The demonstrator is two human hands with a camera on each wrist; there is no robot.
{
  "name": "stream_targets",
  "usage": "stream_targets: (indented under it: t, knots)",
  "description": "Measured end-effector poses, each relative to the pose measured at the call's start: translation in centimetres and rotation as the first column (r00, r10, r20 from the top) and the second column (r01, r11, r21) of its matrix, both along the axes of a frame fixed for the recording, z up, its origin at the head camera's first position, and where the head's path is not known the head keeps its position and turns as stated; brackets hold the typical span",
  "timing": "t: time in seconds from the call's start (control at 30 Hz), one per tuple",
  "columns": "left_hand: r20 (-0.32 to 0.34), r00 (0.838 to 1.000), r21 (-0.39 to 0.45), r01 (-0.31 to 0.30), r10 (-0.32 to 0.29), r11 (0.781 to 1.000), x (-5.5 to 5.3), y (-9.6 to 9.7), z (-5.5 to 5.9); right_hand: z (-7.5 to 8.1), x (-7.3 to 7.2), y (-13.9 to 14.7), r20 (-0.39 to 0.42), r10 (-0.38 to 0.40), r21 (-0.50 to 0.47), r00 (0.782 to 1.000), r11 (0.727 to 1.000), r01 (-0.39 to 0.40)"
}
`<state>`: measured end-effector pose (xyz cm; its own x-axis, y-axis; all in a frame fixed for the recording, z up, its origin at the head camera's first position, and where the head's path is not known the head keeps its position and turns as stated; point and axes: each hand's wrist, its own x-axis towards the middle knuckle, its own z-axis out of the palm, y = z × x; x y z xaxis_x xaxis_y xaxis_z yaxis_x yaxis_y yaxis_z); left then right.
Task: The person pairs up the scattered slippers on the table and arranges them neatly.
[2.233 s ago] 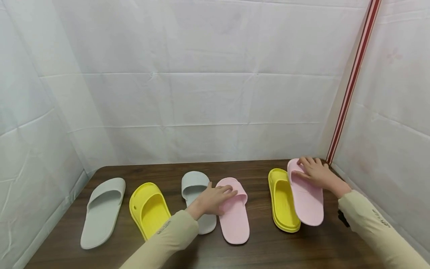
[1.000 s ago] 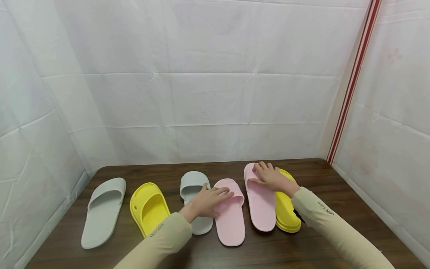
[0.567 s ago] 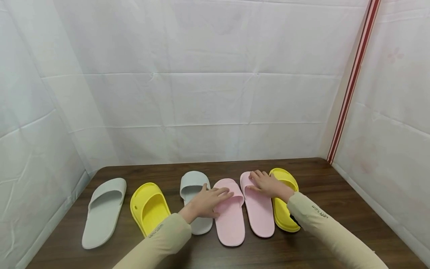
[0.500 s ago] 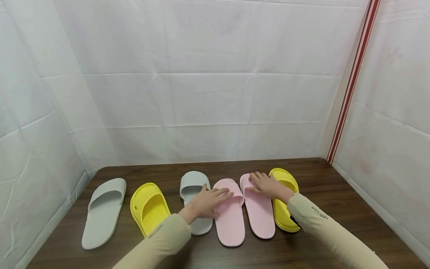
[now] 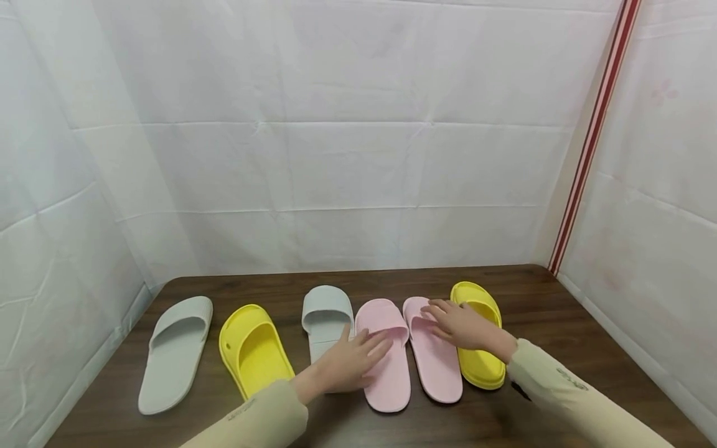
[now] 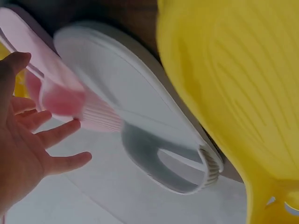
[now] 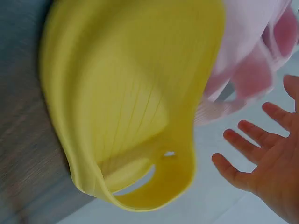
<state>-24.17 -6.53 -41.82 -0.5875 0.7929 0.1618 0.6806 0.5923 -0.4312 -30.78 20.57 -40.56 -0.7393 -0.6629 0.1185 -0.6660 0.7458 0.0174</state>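
Two pink slippers lie side by side on the dark wooden table, the left one (image 5: 390, 382) close to the right one (image 5: 439, 373). My left hand (image 5: 348, 362) hovers with spread fingers over the left pink slipper and the middle grey slipper (image 5: 327, 302), partly covering both. Fingers apart, my right hand (image 5: 469, 325) is above the right pink slipper and the right yellow slipper (image 5: 483, 372). In the wrist views, nothing is in the grasp of the left hand (image 6: 28, 144) or the right hand (image 7: 275, 161), and both appear clear of the slippers.
Farther left on the table (image 5: 224, 286) lie another yellow slipper (image 5: 260, 354), partly behind the left sleeve, and another grey slipper (image 5: 172, 358). White cloth (image 5: 347, 162) hangs behind and at both sides. A red-striped strip (image 5: 588, 143) runs down the right corner.
My right hand carried the right pink slipper leftward from over the yellow one, set it beside the other pink slipper and let go. Both hands have since drawn back slightly.
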Motion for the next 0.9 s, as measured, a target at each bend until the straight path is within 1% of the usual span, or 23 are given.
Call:
stream_targets:
  t: [0.03,0.13,0.23,0.33,0.4,0.5,0.6,0.67,0.77,0.9]
  knots:
    - [-0.012,1.0,0.0,0.02,-0.02,1.0,0.4,0.1,-0.1,0.1,0.7,0.1,-0.008,0.008,0.013,1.0,1.0,-0.008]
    - [-0.02,0.998,-0.006,0.067,-0.068,0.998,1.4,0.2,-0.5,0.2,3.0,0.4,-0.043,0.052,0.053,0.998,0.997,-0.05]
    - [-0.042,0.992,-0.013,0.119,-0.12,0.993,2.1,0.2,-0.8,0.2,5.2,0.5,-0.037,0.083,0.1,0.996,0.992,-0.079]
    - [-0.065,0.985,-0.017,0.158,-0.159,0.987,2.6,0.2,-1.0,-0.1,6.8,0.3,-0.027,0.116,0.135,0.993,0.985,-0.112]
    - [-0.072,0.983,-0.02,0.167,-0.168,0.986,2.7,0.2,-1.0,-0.5,7.6,0.1,-0.021,0.136,0.161,0.991,0.978,-0.131]
    - [-0.065,0.984,-0.018,0.164,-0.165,0.986,2.9,0.2,-0.8,-1.1,8.3,-0.1,-0.006,0.157,0.194,0.988,0.969,-0.153]
    - [-0.051,0.987,-0.022,0.15,-0.151,0.988,2.8,0.3,-0.8,-1.5,8.4,-0.2,-0.004,0.164,0.215,0.986,0.963,-0.16]
    - [-0.044,0.988,-0.026,0.144,-0.145,0.989,2.8,0.4,-0.8,-1.8,8.4,-0.2,-0.02,0.168,0.222,0.986,0.962,-0.16]
    - [-0.045,0.988,-0.03,0.144,-0.146,0.989,2.8,0.5,-0.8,-2.0,8.3,-0.2,-0.073,0.184,0.232,0.98,0.959,-0.163]
    - [-0.064,0.986,-0.037,0.15,-0.152,0.988,2.7,0.6,-0.7,-2.1,8.1,-0.2,-0.11,0.193,0.244,0.975,0.956,-0.161]
